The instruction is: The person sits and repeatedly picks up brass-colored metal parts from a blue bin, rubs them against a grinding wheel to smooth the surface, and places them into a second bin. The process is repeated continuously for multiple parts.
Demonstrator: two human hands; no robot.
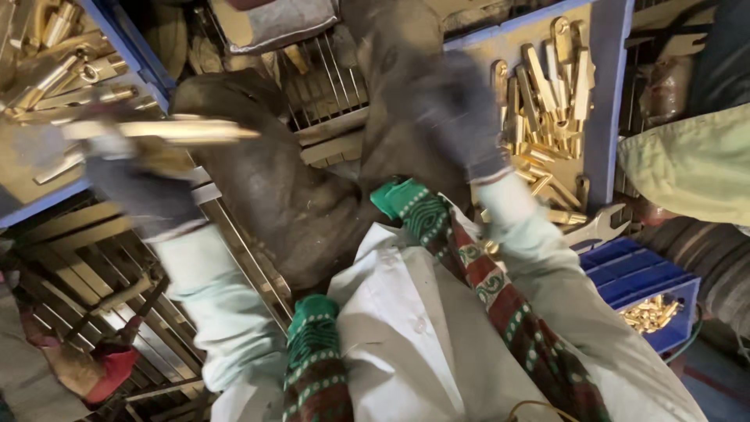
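Holding a long brass piece (168, 130), the gloved left hand (129, 184) is blurred; the right hand (461, 117) hovers beside brass parts (547, 101), its grip unclear.

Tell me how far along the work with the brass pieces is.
Done: brass pieces lie piled in the tray at upper left. In hand: the gloved left hand holds a long brass piece, blurred by motion; the gloved right hand reaches toward the blue-edged tray. Left: many brass parts remain there, more in the small blue bin.
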